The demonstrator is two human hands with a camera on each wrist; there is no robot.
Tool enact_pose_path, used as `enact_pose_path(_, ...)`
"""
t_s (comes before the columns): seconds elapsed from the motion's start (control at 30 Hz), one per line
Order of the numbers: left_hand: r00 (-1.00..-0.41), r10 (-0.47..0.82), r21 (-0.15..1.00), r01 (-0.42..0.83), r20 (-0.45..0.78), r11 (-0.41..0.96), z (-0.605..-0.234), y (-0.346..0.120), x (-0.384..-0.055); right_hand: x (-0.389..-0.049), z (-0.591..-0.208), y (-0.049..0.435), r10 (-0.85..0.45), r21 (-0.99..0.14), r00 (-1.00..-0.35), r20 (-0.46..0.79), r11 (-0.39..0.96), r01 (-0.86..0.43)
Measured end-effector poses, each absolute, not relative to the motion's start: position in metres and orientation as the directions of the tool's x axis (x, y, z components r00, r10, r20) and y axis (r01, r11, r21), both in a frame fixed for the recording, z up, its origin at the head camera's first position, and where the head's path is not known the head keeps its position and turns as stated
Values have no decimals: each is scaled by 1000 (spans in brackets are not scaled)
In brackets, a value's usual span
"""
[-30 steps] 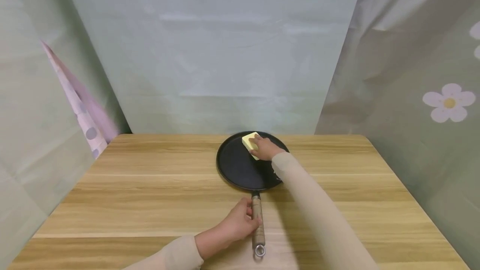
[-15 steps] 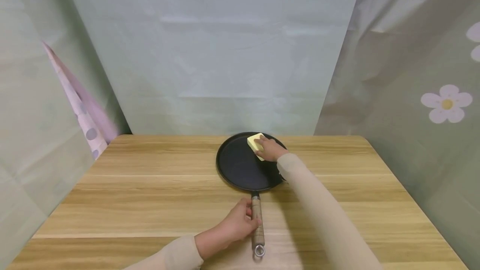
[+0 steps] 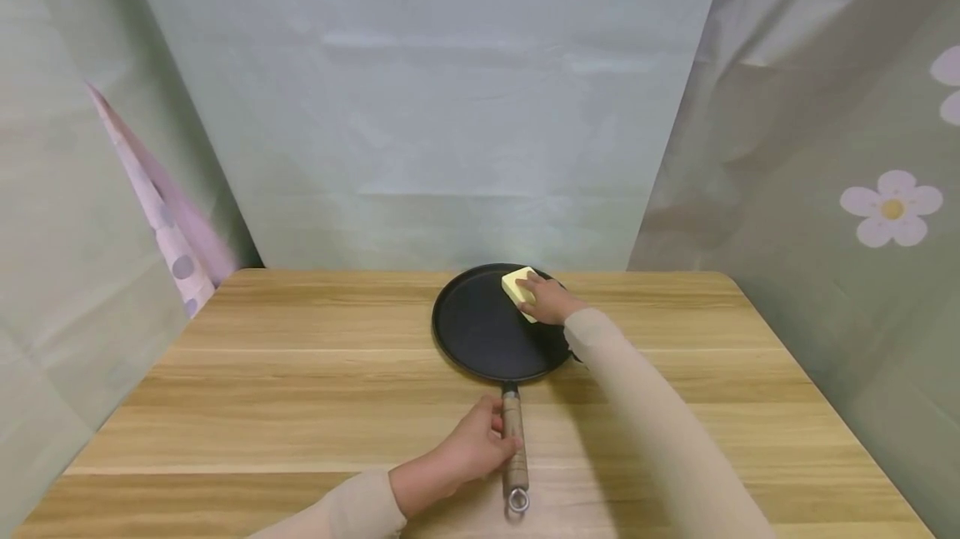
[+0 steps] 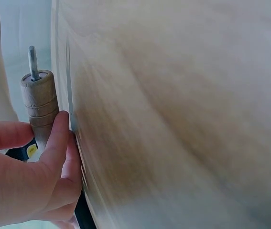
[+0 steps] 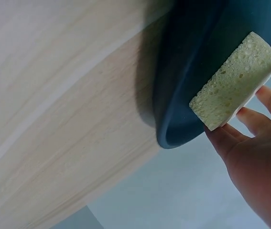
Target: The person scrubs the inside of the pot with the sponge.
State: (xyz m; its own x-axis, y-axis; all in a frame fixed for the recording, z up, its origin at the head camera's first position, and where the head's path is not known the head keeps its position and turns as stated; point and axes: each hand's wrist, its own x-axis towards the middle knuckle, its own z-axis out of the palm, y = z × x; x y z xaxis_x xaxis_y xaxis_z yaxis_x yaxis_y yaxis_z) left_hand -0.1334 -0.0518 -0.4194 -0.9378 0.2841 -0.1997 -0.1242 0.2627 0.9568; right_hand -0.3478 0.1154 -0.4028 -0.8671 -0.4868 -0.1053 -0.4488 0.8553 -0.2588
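Observation:
A round black flat pan [image 3: 476,331] lies on the wooden table, its wooden handle [image 3: 513,418] pointing toward the near edge. My left hand [image 3: 474,443] holds that handle between thumb and fingers; the handle's end with its metal ring shows above the fingers in the left wrist view. On the far right part of the pan, a pale yellow sponge [image 3: 512,282] sits under my right hand [image 3: 551,301]. In the right wrist view, fingers grip the porous sponge [image 5: 235,81] at both ends, just inside the pan's raised rim [image 5: 166,129]. The right forearm overlaps the pan's right edge.
The wood-grain table [image 3: 300,389] extends on both sides of the pan. Behind its far edge hangs a pale sheet [image 3: 450,106], close to the pan's far rim. More sheeting stands at left and right, the right one with printed flowers [image 3: 892,208].
My right hand has slid the sponge rightward across the pan, from near its middle to its right part. The left hand has stayed on the handle, and the pan has barely moved.

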Motion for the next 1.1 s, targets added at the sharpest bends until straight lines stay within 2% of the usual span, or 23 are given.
enact_pose_path(0.63,-936,283,953,-130,-209,272,-419,-53,-134,-342,-406,136,-533,-293,-843,-68,819,-494)
enact_pose_path(1.1,-928,301,949,-133,-220,286,-417,-53,-134,-332,-405,147,-550,-321,-831,-90,805,-498)
